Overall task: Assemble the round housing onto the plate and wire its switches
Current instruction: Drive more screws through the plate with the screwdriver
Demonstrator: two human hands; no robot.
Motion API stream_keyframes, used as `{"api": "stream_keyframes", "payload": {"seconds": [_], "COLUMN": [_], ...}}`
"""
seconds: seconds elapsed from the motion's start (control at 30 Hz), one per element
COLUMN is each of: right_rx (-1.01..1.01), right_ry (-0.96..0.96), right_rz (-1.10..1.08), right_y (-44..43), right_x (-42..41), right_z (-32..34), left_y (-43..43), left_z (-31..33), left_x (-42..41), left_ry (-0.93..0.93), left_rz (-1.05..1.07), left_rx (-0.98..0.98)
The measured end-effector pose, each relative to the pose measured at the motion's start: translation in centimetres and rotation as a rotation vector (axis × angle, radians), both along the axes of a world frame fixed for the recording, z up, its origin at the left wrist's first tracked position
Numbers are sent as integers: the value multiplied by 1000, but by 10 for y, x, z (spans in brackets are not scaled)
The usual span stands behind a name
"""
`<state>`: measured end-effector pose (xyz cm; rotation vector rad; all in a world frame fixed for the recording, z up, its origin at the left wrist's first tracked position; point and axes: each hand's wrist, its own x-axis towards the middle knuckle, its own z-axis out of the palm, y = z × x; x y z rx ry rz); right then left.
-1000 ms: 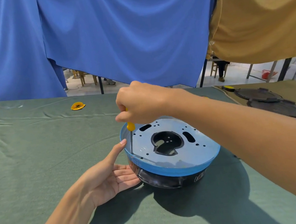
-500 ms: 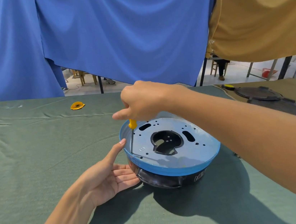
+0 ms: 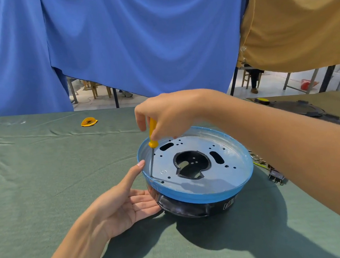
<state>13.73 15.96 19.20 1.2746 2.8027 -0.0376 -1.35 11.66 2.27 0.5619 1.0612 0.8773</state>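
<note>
A round metal plate (image 3: 195,181) with a blue film rim and a large central cutout lies on top of a black round housing (image 3: 192,208) in the middle of the green table. My right hand (image 3: 167,116) grips a yellow-handled screwdriver (image 3: 152,139), whose tip stands on the plate's left edge. My left hand (image 3: 125,204) rests against the housing's left side, palm up, with fingers straight and the thumb touching the plate's rim. A switch with wires (image 3: 276,176) lies just right of the housing, partly hidden by my right forearm.
A small yellow piece (image 3: 88,121) lies on the green cloth (image 3: 41,178) at the back left. Dark round covers (image 3: 304,109) sit at the far right behind my arm. Blue and tan cloths hang behind the table.
My right hand has shifted slightly on the screwdriver handle, which now shows more. The tip stays at the same spot on the plate. My left hand has not moved.
</note>
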Motion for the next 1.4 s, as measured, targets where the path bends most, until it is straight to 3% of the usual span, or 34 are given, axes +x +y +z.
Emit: {"api": "stream_keyframes", "payload": {"seconds": [0.13, 0.23, 0.4, 0.53, 0.63, 0.8, 0.93, 1.17, 1.27, 1.4], "right_rx": [101, 187, -3, 123, 201, -7, 77, 57, 136, 170], "right_ry": [146, 100, 15, 137, 78, 76, 158, 2, 35, 38], "right_rz": [-3, -64, -20, 34, -31, 13, 36, -18, 59, -33], "right_y": [2, 5, 1, 0, 2, 1, 4, 3, 2, 0], "right_x": [-1, -4, 2, -2, -6, -1, -2, -4, -3, -6], "right_z": [-8, -16, -3, -12, -14, 0, -7, -3, -7, -15], "left_y": [-1, -1, -1, -1, -2, -3, -3, -2, -1, -1], "left_z": [1, 1, 2, 2, 2, 3, 3, 2, 2, 1], "left_x": [1, 1, 1, 1, 2, 1, 2, 3, 2, 2], "left_ry": [7, 12, 16, 18, 19, 16, 23, 24, 20, 13], "left_rz": [5, 12, 9, 10, 11, 11, 10, 9, 4, 3], "left_rx": [0, 3, 2, 1, -1, 2, 6, 8, 6, 7]}}
